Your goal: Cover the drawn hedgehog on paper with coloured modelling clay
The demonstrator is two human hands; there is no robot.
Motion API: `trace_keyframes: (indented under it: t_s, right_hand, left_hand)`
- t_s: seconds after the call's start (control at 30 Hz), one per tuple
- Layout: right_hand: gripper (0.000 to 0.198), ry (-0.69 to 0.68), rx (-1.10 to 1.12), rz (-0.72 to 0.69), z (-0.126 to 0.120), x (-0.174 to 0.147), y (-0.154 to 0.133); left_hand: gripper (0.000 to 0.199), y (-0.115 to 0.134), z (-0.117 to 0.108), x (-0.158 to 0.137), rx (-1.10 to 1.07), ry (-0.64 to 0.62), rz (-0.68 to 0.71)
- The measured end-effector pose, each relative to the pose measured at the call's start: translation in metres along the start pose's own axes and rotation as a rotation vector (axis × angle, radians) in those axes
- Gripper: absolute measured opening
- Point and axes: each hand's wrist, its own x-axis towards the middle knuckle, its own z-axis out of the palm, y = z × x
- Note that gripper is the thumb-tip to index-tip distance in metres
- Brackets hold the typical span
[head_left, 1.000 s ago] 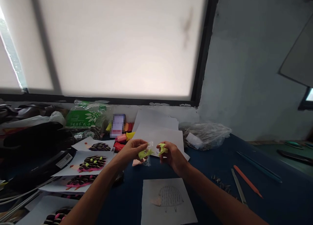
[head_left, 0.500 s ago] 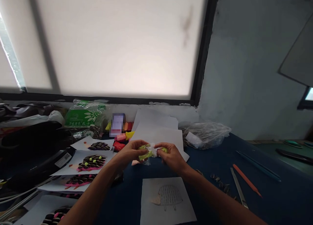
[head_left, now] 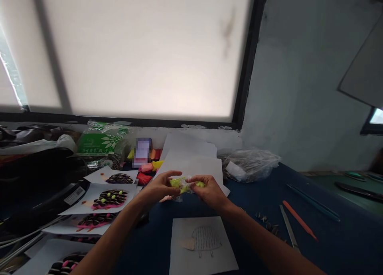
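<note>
My left hand [head_left: 163, 186] and my right hand [head_left: 207, 190] meet above the blue table. Between them is a clear plastic wrapper [head_left: 188, 180] with soft yellow-green modelling clay [head_left: 177, 183] in it. The left thumb and fingers pinch the larger lump's side, the index finger lifted a little off it. Closed on the wrapper's other side, the right hand has more yellow-green at its fingertips. Below lies a paper with a pencil hedgehog drawing [head_left: 206, 239], its snout covered in peach colour. A peach lump [head_left: 166, 198] sits just under the left hand.
Hedgehog pictures covered with sunflower seeds [head_left: 109, 199] are stacked at left. Behind stand coloured clay packs [head_left: 146, 168], a green seed bag [head_left: 100, 143], white sheets [head_left: 191, 151] and a plastic bag [head_left: 254, 163]. Loose seeds [head_left: 271, 226], an orange tool [head_left: 299, 220] and tweezers [head_left: 289, 229] lie right.
The left fingers have loosened and spread slightly, showing more of the yellow-green clay. Both hands stay at the wrapper. The whole view has shifted a little.
</note>
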Motion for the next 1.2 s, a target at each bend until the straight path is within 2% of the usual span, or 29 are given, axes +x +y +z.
trace_keyframes:
  t_s: [0.13,0.27,0.4,0.6,0.9,1.07,1.2]
  right_hand:
    - [0.014,-0.033,-0.003,0.009,0.000,0.001,0.001]
    - [0.008,-0.032,0.003,0.003,-0.002,0.004,0.005]
    - [0.004,-0.033,0.017,-0.008,-0.003,0.005,0.006]
    - [0.008,-0.053,0.014,-0.043,-0.002,0.003,0.006]
    - [0.018,-0.173,0.027,-0.040,-0.005,0.004,0.012]
    - [0.015,-0.218,0.021,-0.046,-0.002,0.002,0.009]
    - [0.010,-0.202,0.023,-0.107,0.003,0.000,0.008]
  left_hand:
    - [0.065,0.000,0.000,0.000,-0.013,-0.023,-0.010]
    - [0.058,0.001,0.003,-0.001,-0.023,-0.010,-0.005]
    - [0.038,0.002,0.004,0.001,-0.022,0.023,0.001]
    - [0.041,0.004,0.004,0.002,-0.042,0.061,-0.016]
    - [0.038,0.005,0.007,-0.001,-0.059,0.103,-0.023]
    - [0.032,0.003,0.011,0.002,-0.079,0.146,-0.037]
    - [0.034,0.003,0.015,0.003,-0.084,0.150,-0.055]
